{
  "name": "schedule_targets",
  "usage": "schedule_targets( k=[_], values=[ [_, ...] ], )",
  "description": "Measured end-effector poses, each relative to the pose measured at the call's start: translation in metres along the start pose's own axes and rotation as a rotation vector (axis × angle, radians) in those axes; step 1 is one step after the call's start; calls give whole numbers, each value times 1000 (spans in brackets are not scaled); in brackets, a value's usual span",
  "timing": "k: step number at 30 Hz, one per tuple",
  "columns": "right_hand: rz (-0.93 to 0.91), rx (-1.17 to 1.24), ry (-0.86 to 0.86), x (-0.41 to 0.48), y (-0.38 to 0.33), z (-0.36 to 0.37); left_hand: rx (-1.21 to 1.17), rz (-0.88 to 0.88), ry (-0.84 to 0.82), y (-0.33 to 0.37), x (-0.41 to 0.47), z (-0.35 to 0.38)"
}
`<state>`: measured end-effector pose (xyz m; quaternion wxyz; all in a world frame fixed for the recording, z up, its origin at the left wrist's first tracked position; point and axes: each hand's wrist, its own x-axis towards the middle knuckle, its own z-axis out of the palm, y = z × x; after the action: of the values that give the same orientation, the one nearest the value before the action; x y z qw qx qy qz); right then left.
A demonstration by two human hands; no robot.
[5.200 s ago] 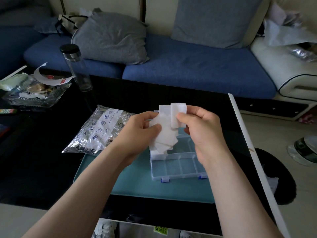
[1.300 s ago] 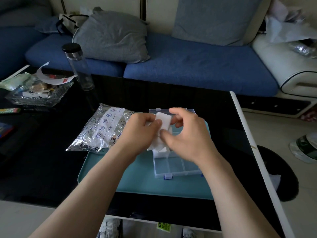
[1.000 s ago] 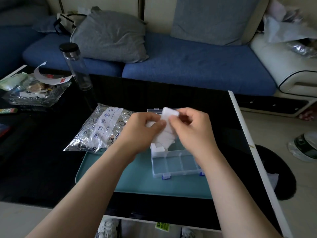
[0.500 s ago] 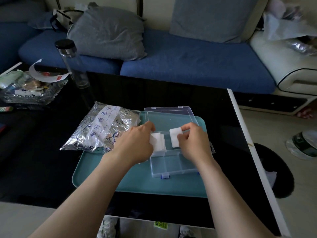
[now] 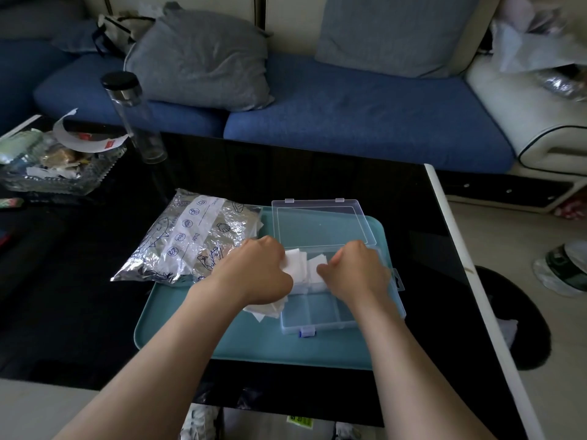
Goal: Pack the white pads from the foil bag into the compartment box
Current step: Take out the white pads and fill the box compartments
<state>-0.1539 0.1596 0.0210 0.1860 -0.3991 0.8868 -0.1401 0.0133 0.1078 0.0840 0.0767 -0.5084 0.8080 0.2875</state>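
ok, both hands down at the compartment box (image 5: 317,317) on the teal tray (image 5: 254,344), middle of the black worktop (image 5: 301,173). left hand (image 5: 254,274) knuckles up, fingers curled down over a stack of white pads (image 5: 297,265) at the box's 9 o'clock side, gripping them; fingertips hidden under the knuckles. more loose pads poking out beneath that wrist, lying on the tray at 8 o'clock of the box, right against its wall. right hand (image 5: 354,271) likewise curled, thumb tip pinching the near side of one pad over the back row of compartments; which cell, can't tell, other fingertips out of sight. front row of compartments see-through, tray colour showing through, blue latch (image 5: 307,331) at 6 o'clock. clear lid (image 5: 320,223) swung open and lying flat at 12 o'clock of the base, far end reaching past the tray's far rim. foil bag (image 5: 193,239) at 10 o'clock of the box, crinkled, white strip with blue icons, right end resting on the tray corner, rest on the worktop, just beside the left hand. tall clear bottle (image 5: 133,122) with black cap upright at 11 o'clock, well apart. glass dish (image 5: 54,179) of wrappers out at 10 o'clock by the worktop edge. blue sofa (image 5: 349,122) at 12 o'clock beyond the worktop, grey cushion (image 5: 200,58) on it.
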Motion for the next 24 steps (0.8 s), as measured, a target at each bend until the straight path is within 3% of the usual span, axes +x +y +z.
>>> schedule_targets(
  k=[11,14,17,19,20,22,24],
  values=[
    [18,-113,6,3,-4,6,-63,28,-59,-3,0,0],
    [0,-55,-40,0,-5,4,-174,56,45,-7,2,-2],
    [-62,-16,65,-4,-11,-9,-334,64,195,-8,5,-4],
    [-116,196,149,-12,-20,-24,-452,140,292,-7,7,-4],
    [-131,412,144,-16,-27,-32,-519,200,351,-5,8,-3],
    [-109,847,-9,-26,-40,-50,-650,294,457,-2,9,-2],
    [-105,1027,-193,-33,-47,-60,-759,316,530,1,11,-1]
  ],
)
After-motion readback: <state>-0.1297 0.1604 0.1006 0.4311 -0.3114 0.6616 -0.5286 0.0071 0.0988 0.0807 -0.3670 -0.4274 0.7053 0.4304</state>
